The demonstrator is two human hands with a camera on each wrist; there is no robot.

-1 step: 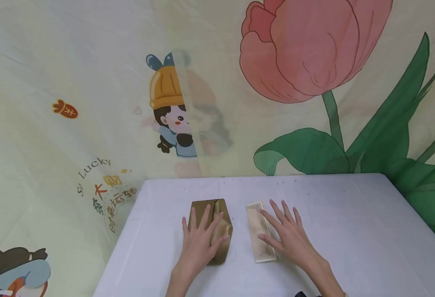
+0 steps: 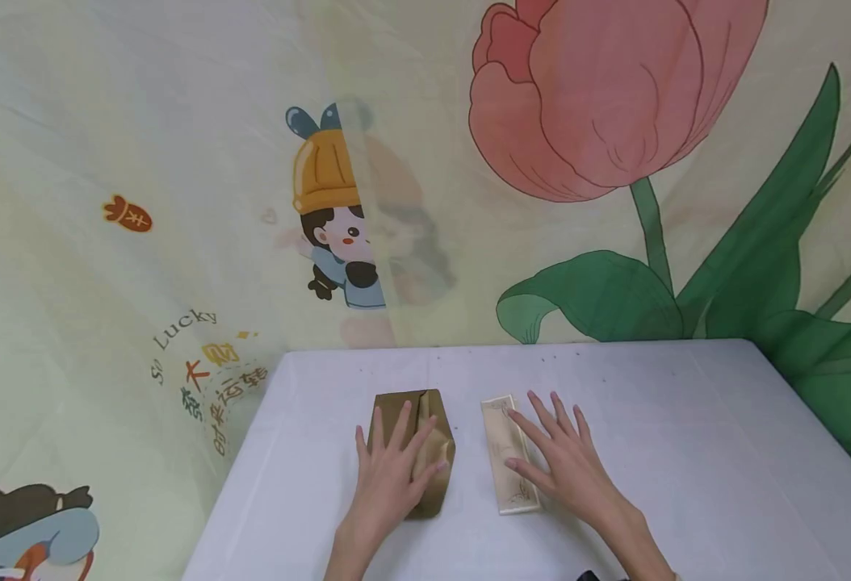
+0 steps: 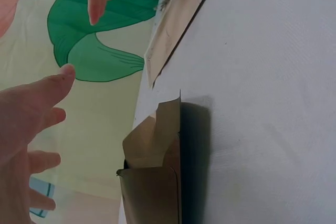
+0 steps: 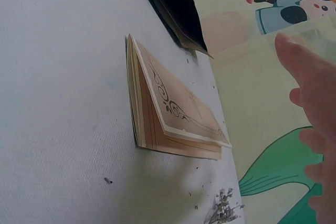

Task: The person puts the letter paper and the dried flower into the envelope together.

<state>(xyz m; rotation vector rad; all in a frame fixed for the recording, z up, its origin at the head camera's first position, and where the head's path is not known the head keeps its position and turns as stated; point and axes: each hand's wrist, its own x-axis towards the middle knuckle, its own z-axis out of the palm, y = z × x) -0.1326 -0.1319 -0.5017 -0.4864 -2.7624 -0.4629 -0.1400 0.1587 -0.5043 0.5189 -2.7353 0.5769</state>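
Observation:
A brown kraft-paper packet (image 2: 446, 440) lies on the white table, its creased end gaping in the left wrist view (image 3: 149, 192). My left hand (image 2: 389, 476) hovers over it with fingers spread, and the wrist view shows space between them. To the right is a narrow cream booklet (image 2: 501, 448) printed with dark scrollwork. From the right wrist, its cover (image 4: 173, 103) stands slightly lifted off several inner leaves. Above the booklet's right side, my right hand (image 2: 571, 464) is raised, fingers apart, holding nothing. Part of the packet is hidden behind the left hand.
A small dark sprig (image 4: 223, 208) lies beyond the booklet, with dark specks scattered on the white tablecloth (image 2: 687, 452). Behind the table hangs a cloth backdrop (image 2: 215, 121) printed with a tulip and cartoon figures. A black object (image 2: 588, 575) pokes in at the bottom edge.

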